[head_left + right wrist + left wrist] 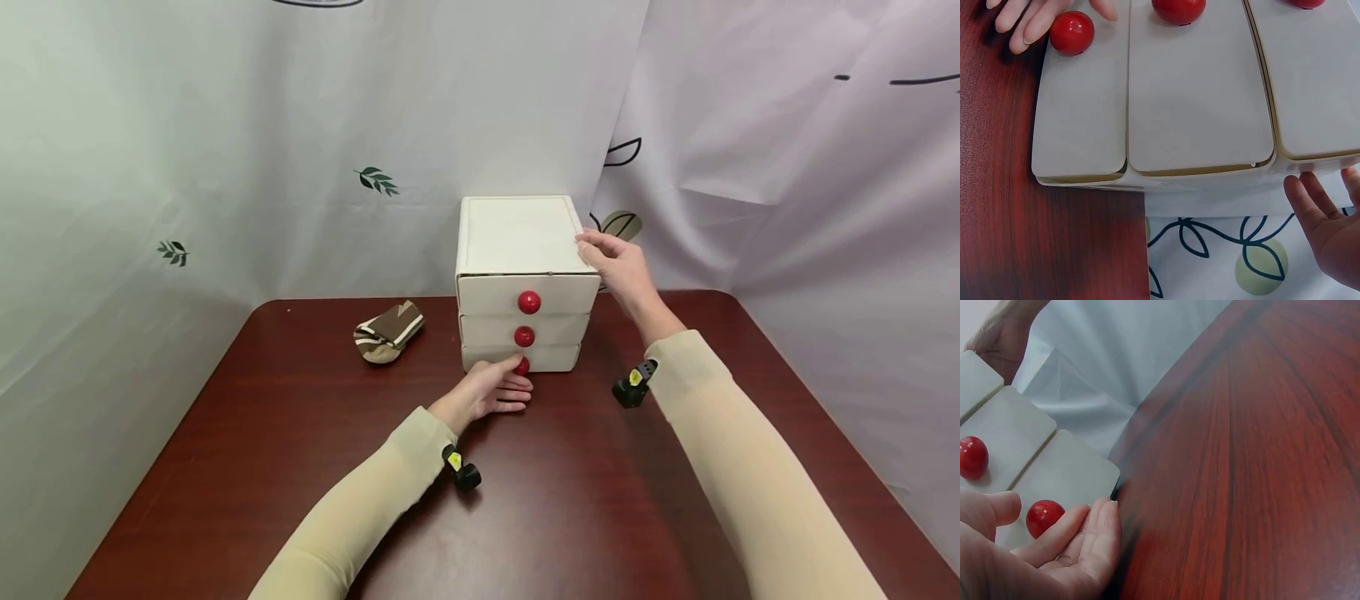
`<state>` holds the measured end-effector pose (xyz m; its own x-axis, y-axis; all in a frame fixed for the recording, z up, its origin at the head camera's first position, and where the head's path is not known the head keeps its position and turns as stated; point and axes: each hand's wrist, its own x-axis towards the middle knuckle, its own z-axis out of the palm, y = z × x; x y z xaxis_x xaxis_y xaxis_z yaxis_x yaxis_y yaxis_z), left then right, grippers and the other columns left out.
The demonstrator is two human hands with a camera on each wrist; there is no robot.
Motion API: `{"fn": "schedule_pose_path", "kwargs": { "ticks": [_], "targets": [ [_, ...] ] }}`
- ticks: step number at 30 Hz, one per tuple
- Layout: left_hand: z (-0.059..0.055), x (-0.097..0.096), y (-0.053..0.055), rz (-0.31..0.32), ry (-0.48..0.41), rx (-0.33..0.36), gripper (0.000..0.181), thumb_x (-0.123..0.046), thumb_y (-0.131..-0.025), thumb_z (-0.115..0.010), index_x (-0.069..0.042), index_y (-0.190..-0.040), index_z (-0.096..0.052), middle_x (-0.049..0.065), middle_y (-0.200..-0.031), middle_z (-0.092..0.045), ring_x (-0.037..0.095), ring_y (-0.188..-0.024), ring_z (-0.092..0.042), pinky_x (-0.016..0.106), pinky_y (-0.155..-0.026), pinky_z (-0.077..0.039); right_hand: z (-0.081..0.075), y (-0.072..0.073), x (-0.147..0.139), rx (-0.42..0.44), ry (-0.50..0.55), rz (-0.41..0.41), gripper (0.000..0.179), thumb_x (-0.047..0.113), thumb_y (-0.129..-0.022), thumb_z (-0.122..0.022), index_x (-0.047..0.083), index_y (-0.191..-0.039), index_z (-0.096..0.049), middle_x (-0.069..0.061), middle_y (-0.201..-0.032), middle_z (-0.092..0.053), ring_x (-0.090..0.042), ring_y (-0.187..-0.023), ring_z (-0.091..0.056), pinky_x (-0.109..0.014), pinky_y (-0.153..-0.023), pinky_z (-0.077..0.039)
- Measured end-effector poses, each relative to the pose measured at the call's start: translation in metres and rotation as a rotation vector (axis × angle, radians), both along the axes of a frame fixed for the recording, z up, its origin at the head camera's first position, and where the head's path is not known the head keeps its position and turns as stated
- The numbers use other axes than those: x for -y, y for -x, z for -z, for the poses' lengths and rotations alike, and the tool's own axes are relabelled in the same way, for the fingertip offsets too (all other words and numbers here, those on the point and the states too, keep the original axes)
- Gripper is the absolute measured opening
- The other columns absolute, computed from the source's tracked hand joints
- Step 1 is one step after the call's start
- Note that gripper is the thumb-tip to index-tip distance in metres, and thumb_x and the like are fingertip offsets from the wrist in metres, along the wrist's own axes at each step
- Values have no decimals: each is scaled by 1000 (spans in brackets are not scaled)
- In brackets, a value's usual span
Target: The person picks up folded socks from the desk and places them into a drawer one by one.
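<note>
A white three-drawer box (521, 233) stands at the back of the table, its drawers closed, each with a round red knob. My left hand (495, 387) is at the bottom drawer; its thumb and fairly straight fingers lie either side of the lowest knob (1044, 517). A gap shows between thumb and knob in the left wrist view. At the box's top right edge is my right hand (618, 262), its fingertips against the side and top. In the right wrist view those fingers (1300, 197) are extended along the box's side.
A folded brown, beige and white cloth-like item (388, 332) lies on the table left of the box. The dark red wooden table (570, 500) reaches back to a pale curtain (300, 150) with leaf prints, close behind the box.
</note>
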<state>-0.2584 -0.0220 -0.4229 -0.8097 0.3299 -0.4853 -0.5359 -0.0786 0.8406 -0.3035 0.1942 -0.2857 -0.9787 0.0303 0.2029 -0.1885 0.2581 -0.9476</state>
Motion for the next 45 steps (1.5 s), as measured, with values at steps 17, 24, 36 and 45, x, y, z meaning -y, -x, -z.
{"fn": "schedule_pose_path", "kwargs": {
  "ticks": [17, 24, 36, 45],
  "targets": [
    [4, -5, 7, -102, -78, 8, 35, -25, -91, -60, 4, -110, -54, 26, -111, -59, 34, -96, -63, 40, -80, -52, 1, -1, 1, 6, 10, 4, 41, 30, -91, -60, 5, -123, -60, -2, -139, -46, -12, -128, -37, -31, -94, -39],
    [7, -6, 7, -109, -102, 9, 32, -23, -92, -60, 4, -108, -54, 26, -110, -59, 35, -99, -62, 40, -81, -52, 1, -2, 0, 5, 3, 11, 42, 30, -90, -61, 5, -123, -60, -3, -138, -47, -13, -127, -39, -29, -91, -40],
    [8, -6, 6, -135, -128, 0, 29, -22, -91, -61, 3, -104, -54, 24, -105, -59, 31, -90, -65, 39, -81, -52, 1, 0, 1, -4, 35, -3, 40, 27, -91, -60, 3, -122, -59, -4, -137, -48, -12, -123, -40, -29, -90, -40],
    [7, -8, 7, -156, -141, -5, 20, -19, -90, -62, 0, -95, -56, 25, -101, -61, 28, -84, -65, 40, -81, -52, -1, 1, 2, -7, 57, -6, 39, 25, -91, -60, 1, -122, -59, -5, -137, -47, -12, -124, -40, -28, -90, -41]
  ]
}}
